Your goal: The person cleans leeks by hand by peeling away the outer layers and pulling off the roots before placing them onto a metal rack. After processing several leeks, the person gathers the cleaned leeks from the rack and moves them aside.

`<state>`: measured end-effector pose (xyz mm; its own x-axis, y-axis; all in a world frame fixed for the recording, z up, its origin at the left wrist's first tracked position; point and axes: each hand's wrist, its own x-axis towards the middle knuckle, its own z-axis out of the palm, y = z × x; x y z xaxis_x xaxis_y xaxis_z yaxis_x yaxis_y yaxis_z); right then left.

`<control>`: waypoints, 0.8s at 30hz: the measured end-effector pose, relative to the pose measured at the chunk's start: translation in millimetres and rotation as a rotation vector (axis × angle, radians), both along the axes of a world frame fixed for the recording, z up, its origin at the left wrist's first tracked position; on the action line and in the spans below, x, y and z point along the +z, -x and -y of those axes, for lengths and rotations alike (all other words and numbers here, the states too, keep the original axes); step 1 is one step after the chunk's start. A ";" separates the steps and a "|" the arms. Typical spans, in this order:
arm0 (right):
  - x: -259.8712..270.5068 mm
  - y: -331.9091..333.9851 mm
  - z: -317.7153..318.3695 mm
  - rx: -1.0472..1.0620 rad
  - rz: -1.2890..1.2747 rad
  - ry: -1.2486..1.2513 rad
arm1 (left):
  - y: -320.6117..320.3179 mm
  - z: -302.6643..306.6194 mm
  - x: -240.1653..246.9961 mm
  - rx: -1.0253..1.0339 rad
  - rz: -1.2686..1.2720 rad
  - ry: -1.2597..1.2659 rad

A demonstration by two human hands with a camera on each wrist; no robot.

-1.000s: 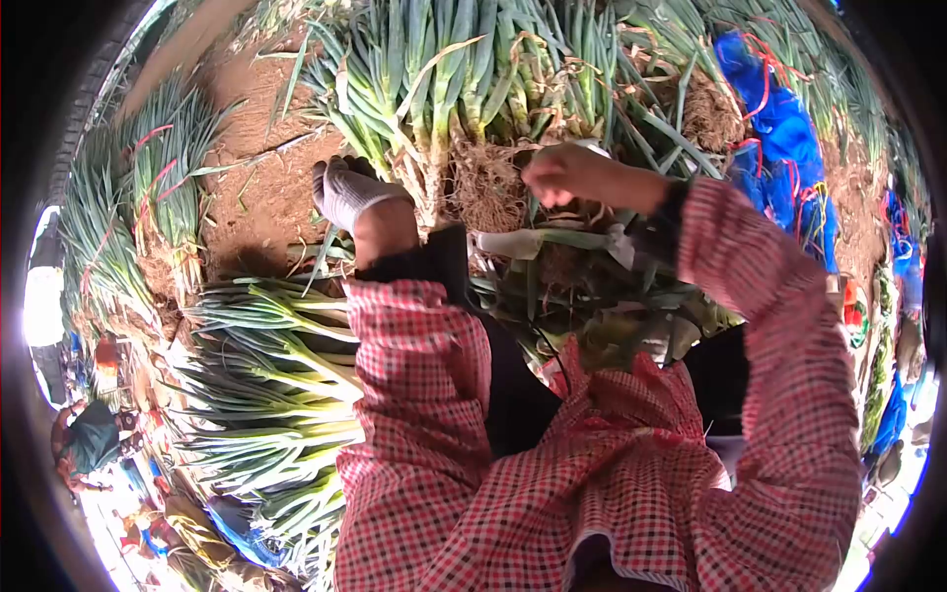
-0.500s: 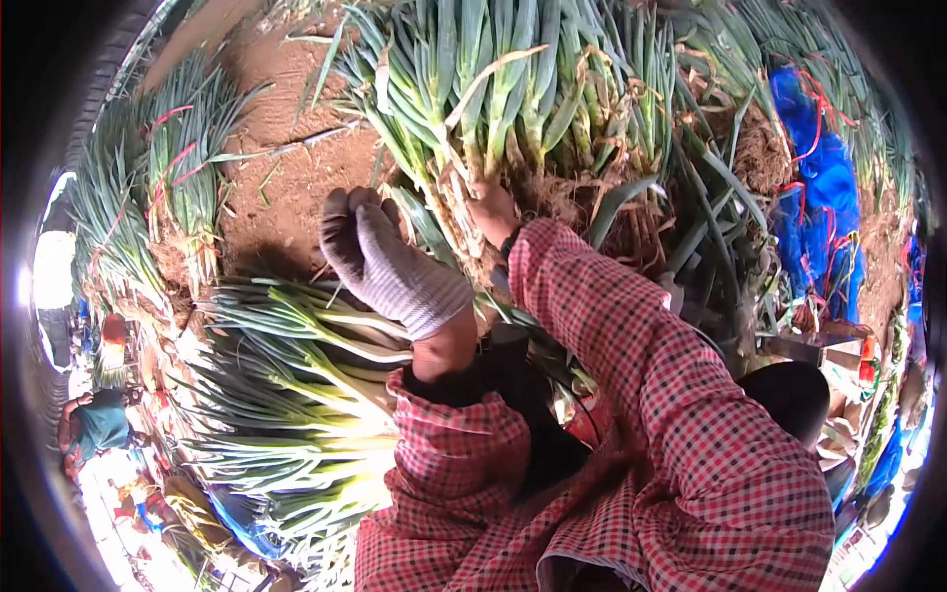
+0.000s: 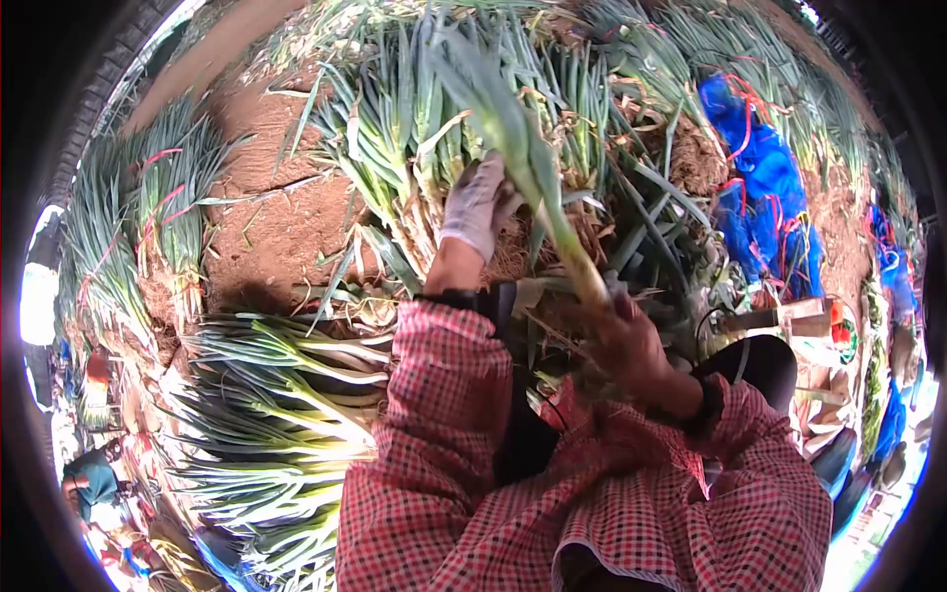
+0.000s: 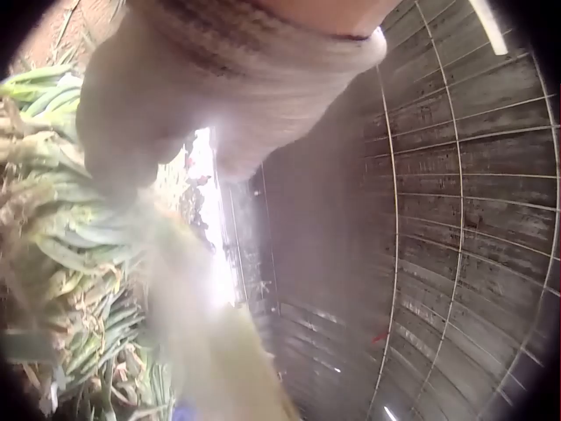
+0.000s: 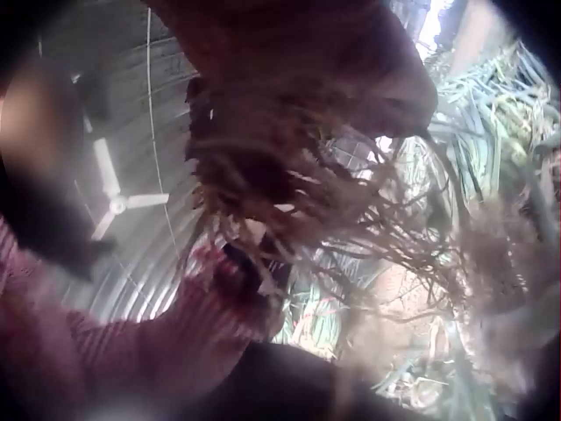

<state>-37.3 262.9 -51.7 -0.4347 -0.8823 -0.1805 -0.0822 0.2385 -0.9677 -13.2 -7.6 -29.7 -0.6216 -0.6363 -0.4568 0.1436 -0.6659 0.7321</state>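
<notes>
My bare right hand (image 3: 633,347) grips a long green onion (image 3: 552,212) near its root end, in front of my body. Its leafy top slants up and away over the big bundle of green onions (image 3: 400,128). In the right wrist view, stringy brown roots (image 5: 394,232) hang below the hand. My gloved left hand (image 3: 473,209) is close to the held stalk, fingers extended toward the leaves and thumb apart. The left wrist view shows the blurred pale stalk (image 4: 206,342) just beyond the glove (image 4: 140,105).
Left of my sleeve, cleaned green onions (image 3: 296,395) lie in a row with white ends toward me. Tied bundles (image 3: 173,207) stand on the bare soil (image 3: 281,222) at far left. Blue netting (image 3: 764,187) with red ties lies at right. Loose leaves and trimmings (image 3: 725,271) litter the ground.
My right hand reached into the bundle, then came back toward my body with a green onion. My left hand moved from the left side up and right, beside the stalk.
</notes>
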 end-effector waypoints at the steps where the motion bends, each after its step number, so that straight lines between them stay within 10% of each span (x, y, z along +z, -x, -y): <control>1: -0.2 -3.4 -15.4 0.070 -0.250 -0.015 | 8.2 -7.5 2.3 -0.049 0.053 -0.025; 3: -0.4 -10.3 -46.2 0.139 -0.787 -0.044 | 23.5 -17.8 -11.4 0.072 -0.168 -0.016; 9: 1.4 37.5 4.8 -0.286 -0.913 0.127 | 51.0 -65.8 -11.3 0.158 -0.407 0.215; 13: 0.1 58.6 58.7 -0.423 -0.605 0.105 | 50.4 -85.3 9.7 0.221 -0.461 0.322; 14: -4.4 51.5 71.4 -0.581 0.092 0.367 | 53.1 -71.7 3.7 0.156 -0.426 0.225; 17: -6.6 72.9 50.0 -0.838 1.157 0.298 | 30.3 -55.6 24.3 -0.141 -0.636 -0.008; 21: 19.1 64.7 60.2 -0.342 0.806 0.420 | 43.3 -50.8 19.1 -0.471 -0.982 -0.134; 23: 36.5 61.4 69.8 -0.254 0.660 0.317 | 51.0 -71.0 34.4 -0.230 -0.634 -0.077; 24: 35.4 65.2 68.3 -0.259 0.631 0.302 | 60.6 -52.4 -0.6 -0.247 -0.562 0.352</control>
